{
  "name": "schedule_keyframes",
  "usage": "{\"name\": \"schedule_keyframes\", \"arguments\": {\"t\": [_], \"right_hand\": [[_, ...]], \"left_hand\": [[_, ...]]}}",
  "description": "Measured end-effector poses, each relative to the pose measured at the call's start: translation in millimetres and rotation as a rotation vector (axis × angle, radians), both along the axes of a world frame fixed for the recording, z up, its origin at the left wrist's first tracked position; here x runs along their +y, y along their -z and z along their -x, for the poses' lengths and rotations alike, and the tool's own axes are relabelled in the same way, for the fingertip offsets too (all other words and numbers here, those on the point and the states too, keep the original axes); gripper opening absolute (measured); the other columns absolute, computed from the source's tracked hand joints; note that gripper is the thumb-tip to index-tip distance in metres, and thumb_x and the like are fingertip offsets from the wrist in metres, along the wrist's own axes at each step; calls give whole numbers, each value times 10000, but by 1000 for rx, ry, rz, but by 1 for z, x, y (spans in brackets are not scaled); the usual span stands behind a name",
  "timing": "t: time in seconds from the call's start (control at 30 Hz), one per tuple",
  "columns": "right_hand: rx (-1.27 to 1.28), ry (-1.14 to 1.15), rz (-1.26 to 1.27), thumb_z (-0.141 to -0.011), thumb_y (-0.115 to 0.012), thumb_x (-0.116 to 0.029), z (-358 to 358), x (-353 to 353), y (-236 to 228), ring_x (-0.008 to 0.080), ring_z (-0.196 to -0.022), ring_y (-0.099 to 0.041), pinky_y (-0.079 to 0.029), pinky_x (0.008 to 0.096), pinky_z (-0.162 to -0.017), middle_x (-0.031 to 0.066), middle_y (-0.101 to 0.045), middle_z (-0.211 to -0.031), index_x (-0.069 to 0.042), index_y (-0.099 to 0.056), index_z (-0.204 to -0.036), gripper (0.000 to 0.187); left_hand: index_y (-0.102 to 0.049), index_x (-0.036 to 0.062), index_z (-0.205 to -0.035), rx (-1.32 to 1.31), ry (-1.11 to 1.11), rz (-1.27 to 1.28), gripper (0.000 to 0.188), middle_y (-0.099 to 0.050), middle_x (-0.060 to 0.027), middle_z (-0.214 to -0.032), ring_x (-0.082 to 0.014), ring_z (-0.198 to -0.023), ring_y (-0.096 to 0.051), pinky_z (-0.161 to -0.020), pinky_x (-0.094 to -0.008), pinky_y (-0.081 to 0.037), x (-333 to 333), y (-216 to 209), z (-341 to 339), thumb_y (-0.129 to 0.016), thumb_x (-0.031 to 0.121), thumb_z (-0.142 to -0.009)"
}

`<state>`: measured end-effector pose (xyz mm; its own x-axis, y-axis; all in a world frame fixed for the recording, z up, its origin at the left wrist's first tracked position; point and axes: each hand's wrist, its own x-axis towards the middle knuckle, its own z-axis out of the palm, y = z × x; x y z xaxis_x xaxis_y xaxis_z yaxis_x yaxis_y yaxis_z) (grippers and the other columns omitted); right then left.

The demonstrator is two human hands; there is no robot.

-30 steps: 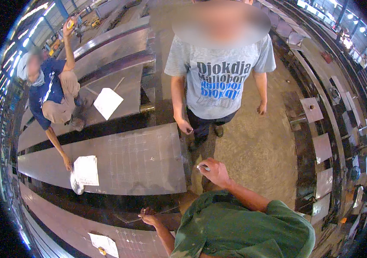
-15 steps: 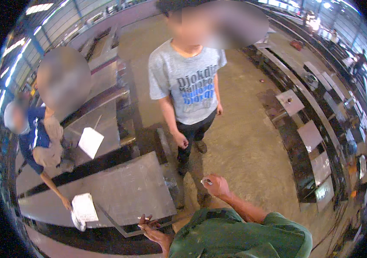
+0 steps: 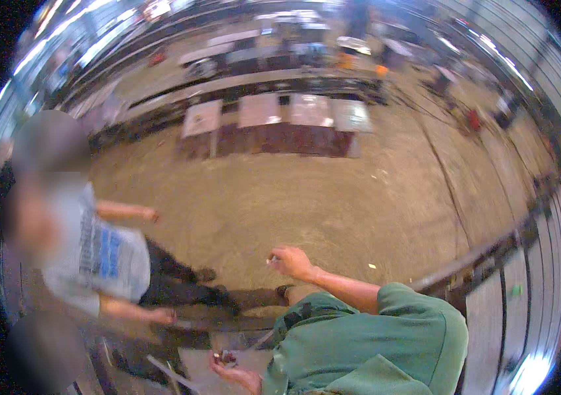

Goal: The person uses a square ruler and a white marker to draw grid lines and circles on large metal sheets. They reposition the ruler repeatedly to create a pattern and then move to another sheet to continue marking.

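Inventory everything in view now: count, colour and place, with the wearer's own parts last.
Flat rectangular metal plates: four in the nearest row, pale grey, upper centre
Small blurred orange object: one, orange, beyond the plates
Standing person in T-shirt: one, grey shirt, dark trousers, left
Bare floor: one, brown, middle
Long flat panels: several, grey, right edge
Small object: one, pale, at right fingertips
Background: too blurred to count
Short-sleeved shirt: one, green, lower centre-right
Left hand: one, bare, lower centre, contents unclear
Right hand: one, bare, centre

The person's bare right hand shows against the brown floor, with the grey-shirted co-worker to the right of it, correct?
Wrong side: the head view shows the grey-shirted co-worker left of the bare right hand, which shows against the brown floor.
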<state>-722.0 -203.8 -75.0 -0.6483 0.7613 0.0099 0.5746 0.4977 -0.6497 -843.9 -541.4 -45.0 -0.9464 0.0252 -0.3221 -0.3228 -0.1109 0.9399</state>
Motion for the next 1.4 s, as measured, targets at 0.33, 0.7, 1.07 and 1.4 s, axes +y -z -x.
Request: {"name": "schedule_keyframes", "arguments": {"t": [0.33,0.7,1.07,1.4], "right_hand": [[-37,377,170,-900,-557,-406,-104,-110,-14,347,-950,-614,-494,470,-782,129,-647,-961,-132,-659,-1045,326],[-61,727,213,-953,-462,-462,-229,4,2,398,-888,-615,-485,490,-752,169,-667,-914,-98,-676,-995,424],[161,1184,-362,-891,-539,-271,-497,93,14,173,-813,-620,-484,310,-670,102,-680,-974,-5,-672,-1043,334],[468,1187,-966,-985,-460,-423,-558,62,-78,85,-501,-354,-296,248,-446,-48,-416,-641,-92,-558,-879,361]], "left_hand": [[-574,113,-1171,-66,373,100,391,-580,-48,-956,-199,-847,-546,-698,-391,-462,-3,19,29,-539,370,-879],[-602,91,-1078,-253,479,136,298,-612,-62,-893,-205,-771,-574,-632,-371,-452,165,72,-24,-536,310,-886],[-623,84,-897,-432,40,-4,157,-629,-59,-720,-157,-608,-567,-563,-311,-462,250,106,-59,-578,234,-893],[-637,51,-954,-358,38,-156,248,-601,-42,-781,-163,-636,-593,-580,-334,-489,146,211,-97,-518,268,-952]]}}
